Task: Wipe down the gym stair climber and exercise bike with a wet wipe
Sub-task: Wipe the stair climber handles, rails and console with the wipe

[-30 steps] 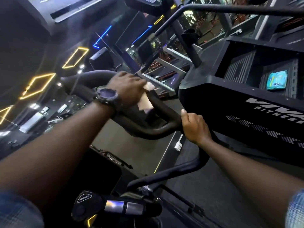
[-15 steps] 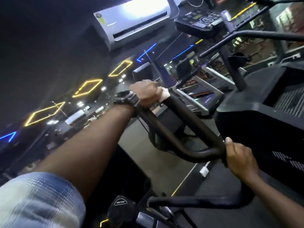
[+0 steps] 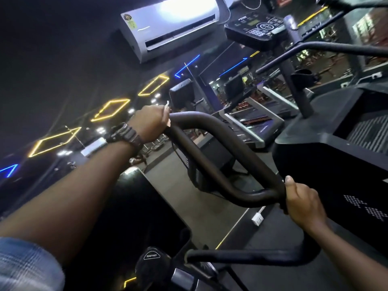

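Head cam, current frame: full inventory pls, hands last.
handlebar: 1, black, centre, looped tube.
wet wipe: 1, pale, mostly hidden in the left hand.
stair climber: 1, black, right.
console: 1, black, top right.
air conditioner: 1, white, top centre.
ceiling lights: several, yellow diamonds and blue lines, left.
watch: 1, dark, left wrist.
left hand: grips wipe on the bar's far bend.
right hand: grips the bar's near right part.

Single head view, tilted, close over handlebar (image 3: pixel 220 156).
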